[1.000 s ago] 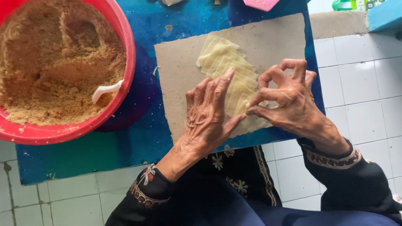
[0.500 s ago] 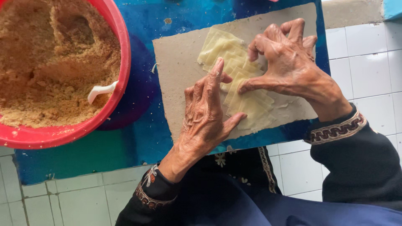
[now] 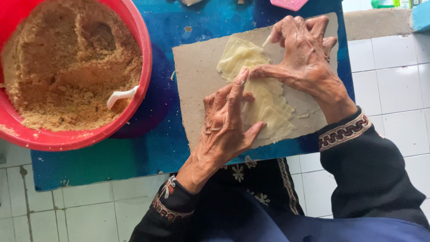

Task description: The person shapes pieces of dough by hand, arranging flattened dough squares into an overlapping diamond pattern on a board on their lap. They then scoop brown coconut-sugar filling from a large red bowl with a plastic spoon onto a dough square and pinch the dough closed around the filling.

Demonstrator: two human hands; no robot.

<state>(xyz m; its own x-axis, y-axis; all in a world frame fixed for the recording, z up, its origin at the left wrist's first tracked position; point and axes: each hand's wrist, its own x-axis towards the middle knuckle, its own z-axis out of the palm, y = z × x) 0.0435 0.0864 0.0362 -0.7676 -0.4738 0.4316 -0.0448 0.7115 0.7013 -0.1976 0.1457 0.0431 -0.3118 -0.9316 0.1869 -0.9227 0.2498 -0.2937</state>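
Shifted since half a second ago: right hand (image 3: 304, 54) farther up the cardboard sheet (image 3: 197, 76), fingertips pinching the top pale wrapper (image 3: 251, 67), left hand (image 3: 226, 123) flat, pressing the fanned stack; next, a gentle peel.

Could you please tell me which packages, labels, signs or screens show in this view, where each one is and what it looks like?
Green package: top right edge, beyond the blue board; only a cut-off green strip with a pale patch shows, its shape unclear.
Pink item: top edge, right of centre; flat pink corner, kind unclear.
Light blue item: top right corner; a blocky edge, kind unclear.
No signs or screens show.
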